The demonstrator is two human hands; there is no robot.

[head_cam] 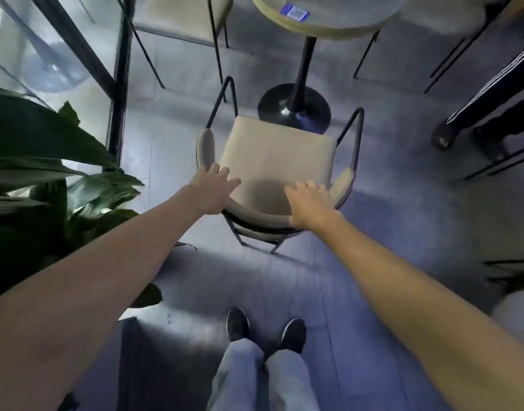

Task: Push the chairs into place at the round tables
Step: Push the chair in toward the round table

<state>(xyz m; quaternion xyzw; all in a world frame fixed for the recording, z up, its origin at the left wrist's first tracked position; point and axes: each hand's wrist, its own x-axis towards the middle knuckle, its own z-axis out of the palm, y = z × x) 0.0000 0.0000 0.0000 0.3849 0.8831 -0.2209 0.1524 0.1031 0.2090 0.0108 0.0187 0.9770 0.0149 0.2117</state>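
A beige padded chair (pixel 272 155) with a black metal frame stands in front of me, its seat facing the round table (pixel 329 28) on a black pedestal. My left hand (pixel 213 188) rests with straight fingers on the left end of the curved backrest. My right hand (pixel 309 203) lies flat on the right part of the backrest, fingers spread. The chair's front edge sits near the table's round base (pixel 293 109), short of the tabletop.
A large potted plant (pixel 47 173) crowds the left, beside a glass wall with a black frame (pixel 118 84). Other beige chairs (pixel 183 16) stand around the table. Another person's legs and shoes (pixel 477 120) are at the right. My own feet (pixel 266 327) stand behind the chair.
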